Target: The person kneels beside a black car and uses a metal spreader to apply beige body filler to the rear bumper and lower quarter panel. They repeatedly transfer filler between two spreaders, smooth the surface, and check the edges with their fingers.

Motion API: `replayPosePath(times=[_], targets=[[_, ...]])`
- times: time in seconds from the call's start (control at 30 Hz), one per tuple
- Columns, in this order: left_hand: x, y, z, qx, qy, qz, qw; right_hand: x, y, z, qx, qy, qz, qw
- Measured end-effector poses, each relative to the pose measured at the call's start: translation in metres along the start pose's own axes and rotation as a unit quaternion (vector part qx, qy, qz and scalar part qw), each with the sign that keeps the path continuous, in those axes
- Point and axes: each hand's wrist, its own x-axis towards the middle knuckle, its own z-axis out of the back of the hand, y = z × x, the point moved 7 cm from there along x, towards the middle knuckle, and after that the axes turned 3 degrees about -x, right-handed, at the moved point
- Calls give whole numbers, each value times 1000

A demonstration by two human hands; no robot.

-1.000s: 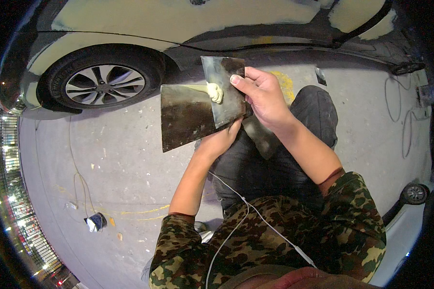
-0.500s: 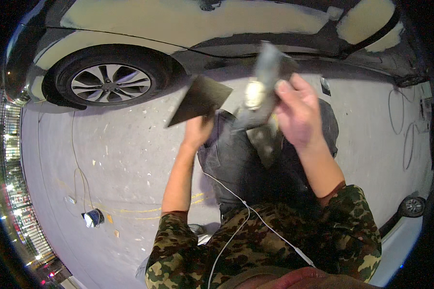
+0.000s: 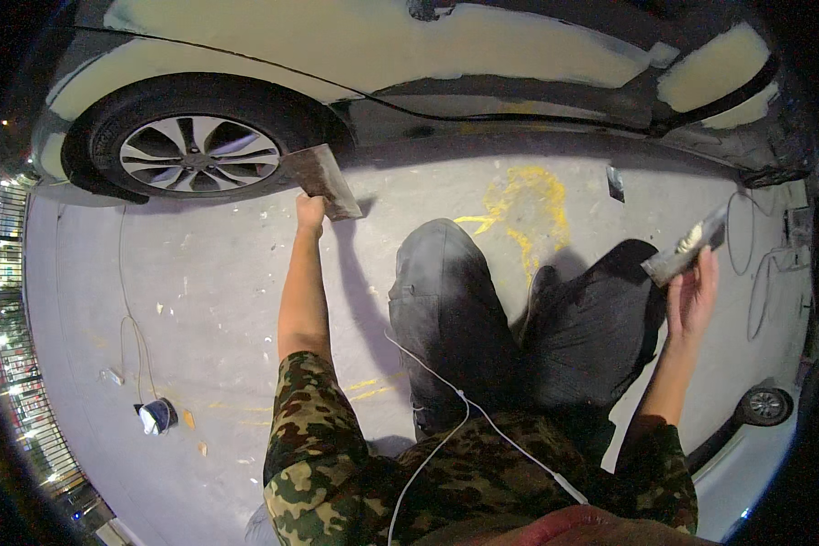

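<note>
My left hand (image 3: 310, 213), stretched forward near the car's wheel, is closed on a wide, flat putty spreader (image 3: 334, 189). The spreader's dark blade hangs in the air in front of the tyre. Out to the right, above my knee, my right hand (image 3: 693, 300) grips a flat grey putty plate (image 3: 666, 266) by its lower edge. A small dab of cream-coloured putty (image 3: 692, 240) lies on that plate. Ahead is the dark car body (image 3: 537, 41), with broad beige filler patches across its side.
The car's wheel (image 3: 198, 156) stands at the far left. Yellow marks (image 3: 555, 205) stain the concrete floor. A small dark flat piece (image 3: 615, 183) lies near the car. A tub (image 3: 156, 416) sits at left by a thin cord, and loose hoses (image 3: 744, 237) lie at right.
My hands have moved apart. The left went left toward the wheel with the spreader, and the right swung out to the right and lower with the putty plate.
</note>
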Motion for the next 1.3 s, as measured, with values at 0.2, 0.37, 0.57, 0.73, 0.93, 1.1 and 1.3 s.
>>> replayPosePath(times=[0.2,0.37,0.57,0.73,0.93,1.1,1.3], targets=[[43,48,-2,37,-1,83,996,-7,18,28,-35,7,24,999],[72,53,-14,7,5,80,997,-6,20,36,-68,5,16,998],[66,49,-16,32,-29,17,999,-6,18,30,-81,21,10,996],[0,-30,5,245,-292,-262,887,-6,13,24,-80,6,9,997],[-48,-153,-47,8,-94,-319,943,-10,10,7,-65,21,-2,998],[-35,-208,-74,-72,-55,-255,963,-13,10,-7,-54,43,4,998],[-24,-205,-78,-58,-54,-259,963,-12,7,-5,-49,27,5,998]])
